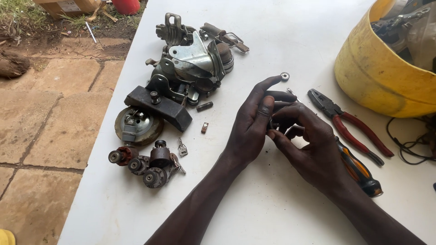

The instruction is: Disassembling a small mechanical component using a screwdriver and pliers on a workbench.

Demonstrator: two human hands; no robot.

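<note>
Your 2 hands meet over the table (272, 27): left hand (252, 124) and right hand (306, 145) fingertips pinch together, perhaps on a small hidden part, near the bearing (284, 76).

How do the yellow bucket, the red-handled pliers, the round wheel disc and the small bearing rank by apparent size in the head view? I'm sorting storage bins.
Largest to smallest as they look:
1. yellow bucket, partly cut off by the frame
2. red-handled pliers
3. round wheel disc, close to the pliers, so unsure
4. small bearing

Both hands (277, 127) pinching a small part, bearing (285, 76) by left fingertip, pliers (347, 124) beside, white table (272, 199)
</note>
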